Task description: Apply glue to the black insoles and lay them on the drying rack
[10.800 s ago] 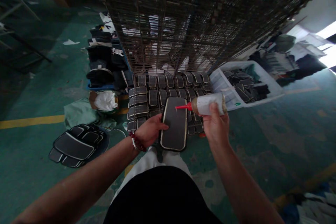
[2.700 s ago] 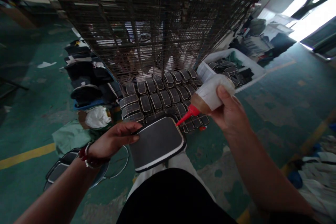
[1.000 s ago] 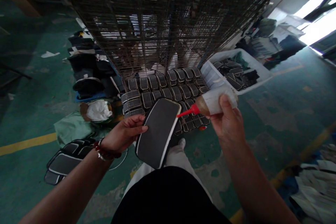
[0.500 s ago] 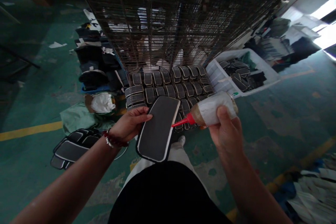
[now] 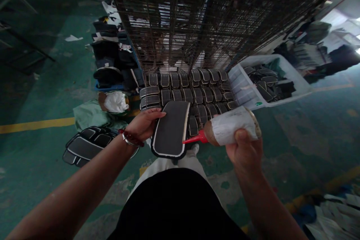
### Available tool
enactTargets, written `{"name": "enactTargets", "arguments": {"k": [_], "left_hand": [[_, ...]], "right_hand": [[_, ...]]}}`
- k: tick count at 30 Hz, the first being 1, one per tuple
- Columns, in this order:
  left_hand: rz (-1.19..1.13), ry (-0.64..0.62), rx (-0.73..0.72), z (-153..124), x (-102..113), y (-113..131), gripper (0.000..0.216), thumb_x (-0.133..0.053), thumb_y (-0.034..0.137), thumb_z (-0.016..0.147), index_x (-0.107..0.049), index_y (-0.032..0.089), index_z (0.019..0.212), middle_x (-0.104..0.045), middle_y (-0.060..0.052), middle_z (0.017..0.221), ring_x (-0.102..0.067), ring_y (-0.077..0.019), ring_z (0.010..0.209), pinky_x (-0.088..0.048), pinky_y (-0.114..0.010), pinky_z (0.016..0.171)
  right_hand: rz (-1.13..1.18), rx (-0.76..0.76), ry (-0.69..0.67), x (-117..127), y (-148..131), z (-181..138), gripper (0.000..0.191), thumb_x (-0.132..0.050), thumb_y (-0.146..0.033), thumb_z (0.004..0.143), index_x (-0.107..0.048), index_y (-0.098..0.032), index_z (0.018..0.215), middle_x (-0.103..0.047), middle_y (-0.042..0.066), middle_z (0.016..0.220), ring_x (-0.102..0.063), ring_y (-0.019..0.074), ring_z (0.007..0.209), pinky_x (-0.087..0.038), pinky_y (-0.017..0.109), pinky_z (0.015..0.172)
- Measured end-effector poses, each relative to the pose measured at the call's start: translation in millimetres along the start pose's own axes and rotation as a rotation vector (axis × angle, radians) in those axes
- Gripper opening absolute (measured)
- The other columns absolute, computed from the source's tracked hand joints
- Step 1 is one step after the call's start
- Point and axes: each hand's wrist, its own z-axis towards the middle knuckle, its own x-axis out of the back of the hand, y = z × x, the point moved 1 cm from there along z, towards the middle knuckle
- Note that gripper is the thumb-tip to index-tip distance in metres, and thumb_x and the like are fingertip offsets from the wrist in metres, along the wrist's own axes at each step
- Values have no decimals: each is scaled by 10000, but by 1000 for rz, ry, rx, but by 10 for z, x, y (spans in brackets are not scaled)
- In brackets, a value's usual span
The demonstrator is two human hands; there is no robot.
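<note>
My left hand [image 5: 144,123] grips the left edge of a black rounded pad [image 5: 171,129] with a pale rim, held up above my lap. My right hand [image 5: 246,152] is wrapped round a glue bottle [image 5: 232,130] with a white wrapping and a red nozzle. The nozzle tip touches the pad's right edge near its lower end. Beyond the pad, several similar pads [image 5: 194,92] lie in rows on a wire shelf.
A tall wire rack [image 5: 202,18] rises in front. A white crate [image 5: 295,82] of dark pieces stands to the right. On the green floor at left lie a pile of larger pads [image 5: 84,146], a cup holding white material [image 5: 114,102] and stacked dark material [image 5: 108,60].
Over the last half second the glue nozzle has slid down the pad's right edge toward its lower end. The pad has turned more upright in my left hand.
</note>
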Motion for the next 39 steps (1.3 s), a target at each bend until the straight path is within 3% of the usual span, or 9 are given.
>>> {"name": "enactTargets", "arguments": {"k": [5,12,16,20,24,29,39], "left_hand": [[-94,39,0,15,42,11,154,-639,-46,790,-710,89,812,-759,-112,719,-728,-198,555,-642,-290,594],[-198,126,39,2,32,16,308,-512,2,905,-720,37,1128,-773,-117,744,-768,-235,630,-671,-340,631],[-303,194,9,1,-3,-58,301,-465,-1,954,-693,45,1146,-764,-92,722,-778,-221,655,-678,-331,692],[-382,247,8,4,-59,-128,312,-464,-19,946,-677,55,1162,-776,-98,765,-783,-221,680,-681,-339,729],[-424,272,-3,29,-87,-155,353,-490,-41,916,-662,66,1205,-792,-101,816,-769,-202,642,-679,-316,693],[-461,303,-12,65,-101,-165,363,-477,-30,944,-650,57,1251,-790,-95,817,-766,-191,643,-670,-293,704],[-485,311,-11,128,-75,-135,341,-465,-13,967,-648,53,1246,-778,-88,783,-750,-179,608,-659,-273,678]], "right_hand": [[1,34,-37,-15,11,-19,384,-873,-502,759,-739,-272,1036,-745,50,894,-749,289,896,-642,492,849],[13,73,43,9,46,30,443,-876,-536,758,-735,-276,1088,-748,40,992,-734,285,1047,-611,490,968],[58,135,109,20,62,75,418,-857,-471,805,-733,-307,1169,-738,30,1181,-685,283,1203,-587,458,1027],[72,181,139,20,87,112,362,-813,-444,849,-739,-306,1175,-732,51,1209,-636,313,1291,-587,457,1019],[69,199,143,34,148,118,362,-816,-479,843,-738,-300,1148,-731,55,1200,-664,294,1242,-596,443,996],[108,168,148,64,248,43,524,-883,-478,769,-710,-304,1232,-702,43,1284,-663,260,1235,-552,441,1077],[89,23,30,-19,357,-161,544,-803,-465,808,-650,-322,1310,-756,90,1125,-744,316,1048,-634,540,888]]}}
